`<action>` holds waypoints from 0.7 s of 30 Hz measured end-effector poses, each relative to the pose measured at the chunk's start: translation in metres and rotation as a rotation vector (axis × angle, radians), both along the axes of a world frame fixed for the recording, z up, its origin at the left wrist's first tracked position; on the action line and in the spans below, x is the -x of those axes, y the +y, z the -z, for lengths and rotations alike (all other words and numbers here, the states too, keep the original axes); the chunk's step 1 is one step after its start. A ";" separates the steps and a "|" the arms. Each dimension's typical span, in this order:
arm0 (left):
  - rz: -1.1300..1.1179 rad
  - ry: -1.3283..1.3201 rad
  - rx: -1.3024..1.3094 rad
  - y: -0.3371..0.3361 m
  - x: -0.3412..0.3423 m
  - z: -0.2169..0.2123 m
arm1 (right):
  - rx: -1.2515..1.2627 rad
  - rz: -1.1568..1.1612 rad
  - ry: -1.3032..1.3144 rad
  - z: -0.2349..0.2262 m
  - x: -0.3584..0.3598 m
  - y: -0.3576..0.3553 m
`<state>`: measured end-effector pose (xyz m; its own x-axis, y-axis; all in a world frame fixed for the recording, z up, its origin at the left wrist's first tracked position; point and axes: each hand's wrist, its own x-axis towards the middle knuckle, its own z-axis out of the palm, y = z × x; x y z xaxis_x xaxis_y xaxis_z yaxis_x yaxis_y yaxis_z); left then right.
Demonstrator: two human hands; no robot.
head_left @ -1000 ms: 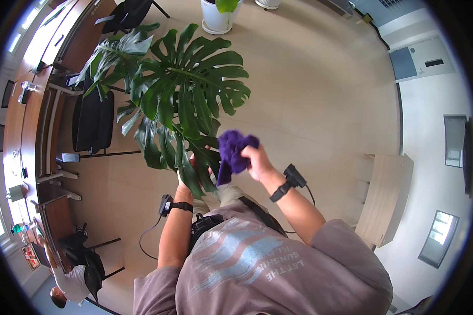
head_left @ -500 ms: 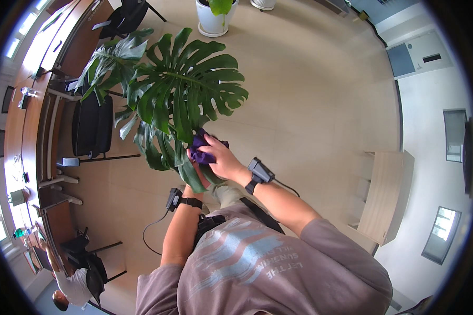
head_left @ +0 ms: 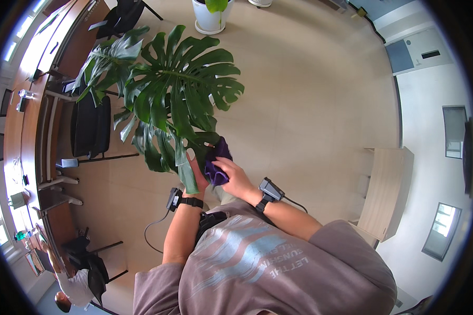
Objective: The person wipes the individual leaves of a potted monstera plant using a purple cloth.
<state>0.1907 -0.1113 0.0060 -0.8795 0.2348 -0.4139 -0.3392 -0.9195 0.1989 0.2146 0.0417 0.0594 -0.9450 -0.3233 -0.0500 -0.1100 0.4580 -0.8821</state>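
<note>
A large monstera plant [head_left: 173, 79] with split, dark green leaves spreads out in front of me. Bunched in my right hand [head_left: 237, 180] is a purple cloth [head_left: 218, 164], which lies against the right edge of a low, near leaf [head_left: 188, 176]. My left hand [head_left: 196, 170] is under and behind that same leaf, touching it from below. Most of its fingers are hidden by the leaf and the cloth, so its grip does not show. Each wrist wears a black strap with a small cabled device.
Beyond the plant stands a white pot [head_left: 209, 18]. Along the left runs a row of brown desks [head_left: 23, 121] with black chairs [head_left: 91, 126]; another person [head_left: 78, 286] sits at the near end. A pale wooden cabinet [head_left: 386, 194] stands by the right wall.
My right hand and the purple cloth have moved toward me and a little right, off the leaf's upper surface to its edge. My left hand stays under the leaf.
</note>
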 end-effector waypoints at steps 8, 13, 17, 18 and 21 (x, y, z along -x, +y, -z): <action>0.124 0.086 -0.089 -0.002 0.005 0.018 | 0.339 0.221 -0.445 0.013 -0.007 0.035; 0.097 0.081 -0.229 0.007 0.013 -0.005 | 0.773 0.724 -0.468 -0.020 0.042 0.057; 0.086 0.060 -0.068 0.000 0.017 0.009 | 0.710 0.585 -0.360 -0.050 0.076 0.047; 0.092 0.035 -0.051 0.002 0.019 0.007 | 0.626 0.499 -0.352 -0.056 0.084 0.045; 0.097 0.101 -0.165 0.006 0.019 -0.004 | 0.646 0.460 -0.377 -0.070 0.101 0.037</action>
<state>0.1716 -0.1058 0.0105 -0.8844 0.3779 -0.2738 -0.4138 -0.9063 0.0856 0.1137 0.0787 0.1297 -0.9460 0.0125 -0.3240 0.3138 -0.2159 -0.9246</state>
